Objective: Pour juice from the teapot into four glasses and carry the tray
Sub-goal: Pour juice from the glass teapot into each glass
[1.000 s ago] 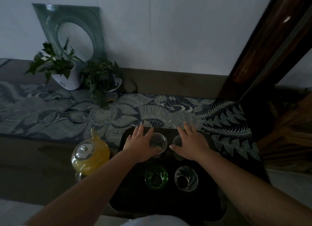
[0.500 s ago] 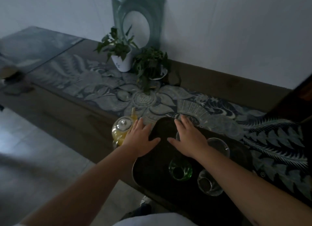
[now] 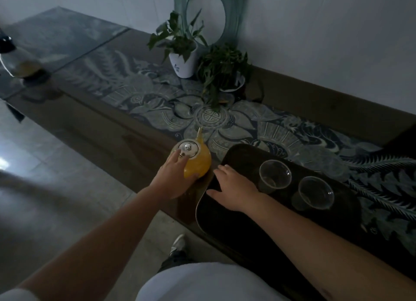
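A glass teapot [image 3: 198, 162] full of yellow juice stands on the table just left of a dark tray [image 3: 236, 224]. My left hand [image 3: 172, 179] lies against the teapot's near side, fingers spread toward the lid, not clearly closed around it. My right hand [image 3: 231, 189] rests flat on the tray's left end, fingers apart. Two clear glasses [image 3: 275, 173] [image 3: 316, 193] stand on the tray to the right of that hand. My right forearm hides any other glasses.
Two potted plants [image 3: 183, 50] [image 3: 225, 68] and a leaning glass panel [image 3: 209, 12] stand at the wall behind. A patterned runner [image 3: 157, 93] covers the long table. A dark bottle-like object [image 3: 18, 62] sits far left. The table edge drops to tiled floor [image 3: 56, 177] on my left.
The view has swung left. My left hand went from the tray's edge to the teapot. My right hand slid left along the tray, away from the glasses.
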Available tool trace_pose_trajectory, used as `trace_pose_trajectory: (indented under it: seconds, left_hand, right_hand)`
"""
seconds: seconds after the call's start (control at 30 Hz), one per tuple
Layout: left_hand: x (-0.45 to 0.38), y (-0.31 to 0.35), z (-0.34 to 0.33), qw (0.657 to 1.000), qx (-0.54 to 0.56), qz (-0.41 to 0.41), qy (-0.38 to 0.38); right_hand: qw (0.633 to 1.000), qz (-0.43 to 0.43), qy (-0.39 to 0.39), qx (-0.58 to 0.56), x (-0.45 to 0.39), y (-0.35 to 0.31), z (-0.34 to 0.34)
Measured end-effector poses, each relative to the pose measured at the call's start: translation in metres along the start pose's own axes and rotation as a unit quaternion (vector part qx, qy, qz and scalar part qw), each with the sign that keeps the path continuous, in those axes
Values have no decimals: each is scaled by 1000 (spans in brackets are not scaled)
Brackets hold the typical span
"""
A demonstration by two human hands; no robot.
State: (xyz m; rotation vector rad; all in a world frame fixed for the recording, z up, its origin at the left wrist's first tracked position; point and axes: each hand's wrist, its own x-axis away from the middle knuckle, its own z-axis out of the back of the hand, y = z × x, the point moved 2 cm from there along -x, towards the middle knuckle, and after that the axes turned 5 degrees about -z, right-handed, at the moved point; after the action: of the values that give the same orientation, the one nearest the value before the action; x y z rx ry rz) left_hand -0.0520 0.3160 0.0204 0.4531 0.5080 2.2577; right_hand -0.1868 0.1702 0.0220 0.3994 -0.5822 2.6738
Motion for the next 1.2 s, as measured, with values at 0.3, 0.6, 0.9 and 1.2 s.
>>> trace_pose_trajectory:
  seconds: [0.3,0.6,0.9,1.2]
  left_hand:
    - [-53,-45,32,996,43,-81,-21]
    - [-102,-77,42,966,55,-233,-94]
    - [-117,-81,38,942,89,-301,-121]
    - [-109,-79,37,940,127,-300,-100]
  right_hand:
    - [985,-52,90,-141,-36,-52,-25]
    - [887,-207,59,-409,-63,-91,-67]
    - [700,-282,19,-656,-72,-106,-78]
    - [683,-306,56,-660,-63,-101,-81]
